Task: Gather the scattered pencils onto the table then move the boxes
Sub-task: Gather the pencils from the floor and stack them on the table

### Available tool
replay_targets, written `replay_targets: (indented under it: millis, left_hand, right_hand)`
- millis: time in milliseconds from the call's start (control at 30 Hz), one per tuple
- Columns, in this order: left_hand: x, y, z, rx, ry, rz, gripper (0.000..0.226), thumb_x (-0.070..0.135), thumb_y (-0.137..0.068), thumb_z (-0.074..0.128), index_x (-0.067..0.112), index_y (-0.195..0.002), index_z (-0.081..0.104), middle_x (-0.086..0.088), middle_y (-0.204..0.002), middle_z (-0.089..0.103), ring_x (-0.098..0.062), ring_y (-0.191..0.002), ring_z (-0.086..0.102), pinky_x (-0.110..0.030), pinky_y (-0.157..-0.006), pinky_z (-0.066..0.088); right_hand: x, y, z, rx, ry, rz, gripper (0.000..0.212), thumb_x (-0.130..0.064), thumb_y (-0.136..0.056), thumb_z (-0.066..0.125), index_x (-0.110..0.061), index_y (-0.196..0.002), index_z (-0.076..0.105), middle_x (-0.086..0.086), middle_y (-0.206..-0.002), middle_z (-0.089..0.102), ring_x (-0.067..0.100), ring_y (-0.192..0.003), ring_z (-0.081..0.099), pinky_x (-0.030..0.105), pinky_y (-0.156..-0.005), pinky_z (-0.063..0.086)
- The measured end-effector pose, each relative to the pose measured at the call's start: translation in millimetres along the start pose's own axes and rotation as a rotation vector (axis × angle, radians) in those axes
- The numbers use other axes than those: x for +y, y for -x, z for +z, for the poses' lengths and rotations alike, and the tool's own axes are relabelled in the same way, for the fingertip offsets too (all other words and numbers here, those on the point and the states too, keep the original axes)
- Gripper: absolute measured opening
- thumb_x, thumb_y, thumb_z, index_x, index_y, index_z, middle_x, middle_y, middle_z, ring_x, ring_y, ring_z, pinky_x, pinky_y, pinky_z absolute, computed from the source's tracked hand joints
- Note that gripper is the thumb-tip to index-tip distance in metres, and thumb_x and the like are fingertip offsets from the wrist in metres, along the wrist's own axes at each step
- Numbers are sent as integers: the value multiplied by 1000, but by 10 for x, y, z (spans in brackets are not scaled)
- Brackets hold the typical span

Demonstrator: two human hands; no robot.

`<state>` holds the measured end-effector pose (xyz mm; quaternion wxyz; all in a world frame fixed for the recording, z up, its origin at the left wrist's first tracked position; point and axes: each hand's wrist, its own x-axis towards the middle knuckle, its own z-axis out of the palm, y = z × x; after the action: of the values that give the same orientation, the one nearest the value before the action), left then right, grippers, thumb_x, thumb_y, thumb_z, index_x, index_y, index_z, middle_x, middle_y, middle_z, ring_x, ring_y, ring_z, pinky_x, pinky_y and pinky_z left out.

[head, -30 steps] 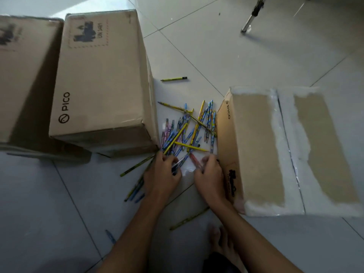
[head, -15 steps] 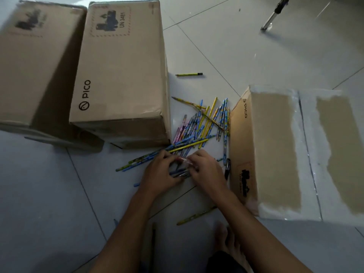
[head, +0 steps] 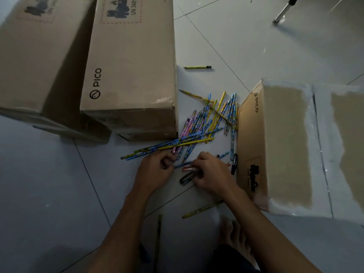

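Heap of thin blue, yellow & pink patterned pencils (head: pixel 204 128) on floor, just right of the brown cardboard PICO box (head: pixel 134 66). Left hand (head: pixel 155 172) fingers curled on pencil ends; right hand (head: pixel 211 174) clamped on several pens/pencils.

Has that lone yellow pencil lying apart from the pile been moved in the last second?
No. The lone yellow pencil still lies beside the PICO box, same spot; only the camera shifted.
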<state>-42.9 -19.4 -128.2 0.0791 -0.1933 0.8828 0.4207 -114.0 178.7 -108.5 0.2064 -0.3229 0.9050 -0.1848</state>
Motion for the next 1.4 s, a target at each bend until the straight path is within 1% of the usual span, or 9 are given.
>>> replay_targets:
  millis: [267, 367, 500, 633, 700, 800, 900, 1133, 1400]
  left_hand:
    - [48, -38, 27, 29, 90, 5, 21, 11, -81, 73, 30, -89, 73, 9, -77, 66, -9, -72, 61, -30, -65, 52]
    - [100, -84, 14, 68, 141, 6, 17, 9, -83, 73, 25, -89, 74, 3, -75, 67, -15, -71, 61, -31, -64, 51]
    - [242, -153, 42, 77, 174, 40, 17, 10, -84, 72, 27, -89, 72, 2, -72, 62, -11, -66, 56, -31, -63, 50]
    - [481, -209, 226, -10, 170, 60, 14, 15, -83, 70, 28, -88, 71, 6, -69, 62, -6, -62, 55, -28, -62, 49]
    - [640, -205, 340, -47, 153, 73, 13, 18, -85, 68, 30, -87, 71, 13, -65, 61, -1, -61, 56, -25, -62, 48]
    - [838, -181, 505, -118, 68, 119, 16, 16, -87, 63, 28, -87, 73, 16, -68, 64, 1, -64, 59, -21, -61, 50]
    - [956, -183, 678, -236, 72, 127, 18, 15, -85, 62, 27, -90, 76, 9, -69, 70, -5, -64, 65, -31, -62, 56]
    - [1049, -172, 846, -259, 46, 122, 16, 16, -85, 67, 28, -93, 75, 4, -75, 72, -15, -67, 68, -35, -65, 60]
    - [925, -159, 761, -207, 89, 82, 23, 9, -86, 60, 28, -87, 72, 3, -66, 68, -19, -55, 64, -46, -57, 57]
  right_hand:
    - [-89, -112, -112, -60, 90, -3, 16, -21, -83, 65, -18, -97, 72, 5, -92, 60, 28, -91, 57, 34, -67, 38]
    - [-82, -82, -184, 92, -9, 56, 7, -21, -87, 60, -19, -80, 60, 0, -79, 46, 26, -78, 50, 34, -60, 33]
    - [-115, 1, -285, 317, -255, 248, 33, -19, -96, 48, -30, -71, 28, -5, -69, 37, 19, -65, 38, 36, -55, 23]
    - [-117, 135, -227, 518, -534, 497, 9, -22, -92, 41, -15, -88, 43, 6, -69, 51, 32, -65, 51, 43, -58, 36]
    - [-91, 230, -125, 566, -574, 584, 14, -25, -89, 39, -16, -99, 45, 9, -74, 56, 34, -68, 54, 44, -60, 43]
    - [-43, 358, -19, 560, -567, 654, 32, -25, -90, 38, -18, -119, 47, 19, -102, 65, 37, -89, 61, 43, -74, 49]
    - [-30, 480, 48, 545, -471, 641, 43, -35, -89, 29, -11, -118, 50, 19, -107, 57, 38, -99, 57, 46, -82, 47]
    - [196, 666, 139, 458, -197, 592, 15, -17, -93, 40, -18, -107, 46, 4, -100, 38, 33, -81, 54, 50, -68, 49]
    - [325, 621, 26, 425, -81, 544, 14, -12, -99, 43, -21, -109, 46, -1, -105, 32, 23, -76, 47, 39, -62, 44]
